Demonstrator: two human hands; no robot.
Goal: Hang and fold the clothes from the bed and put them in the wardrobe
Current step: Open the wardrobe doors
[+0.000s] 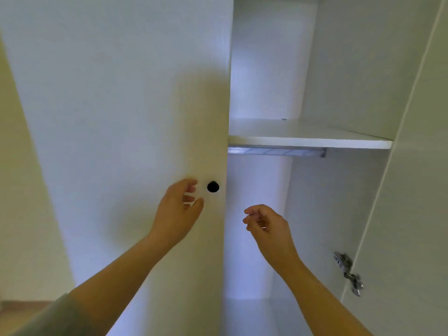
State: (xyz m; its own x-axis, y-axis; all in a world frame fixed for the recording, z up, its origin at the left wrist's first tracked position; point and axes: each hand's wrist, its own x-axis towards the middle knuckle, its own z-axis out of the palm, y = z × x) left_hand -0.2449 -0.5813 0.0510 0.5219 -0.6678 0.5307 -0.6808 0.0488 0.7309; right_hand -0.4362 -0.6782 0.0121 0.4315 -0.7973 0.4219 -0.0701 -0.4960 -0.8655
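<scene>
Head view: the white wardrobe [339, 69] is seen close up, filling nearly the whole frame. Its left door [121, 93] is shut, and a round black knob [213, 187] is fixed near that door's right edge. The right door [419, 178] is swung open at the far right, with a metal hinge [348, 272] shown at its lower inner edge.

Inside the opened half, a white shelf [310, 138] is set across the compartment, and a metal hanging rail [276, 151] is mounted just beneath it.

The left hand [178, 209] is raised against the shut door, just left of the knob; its fingers are spread and loosely curled, nothing is gripped, and a narrow gap to the knob can be made out. The right hand [266, 224] is held up in front of the open compartment, below the rail, fingers loosely bent, with nothing held. A grey sleeve [48, 318] is glimpsed at the bottom left.
</scene>
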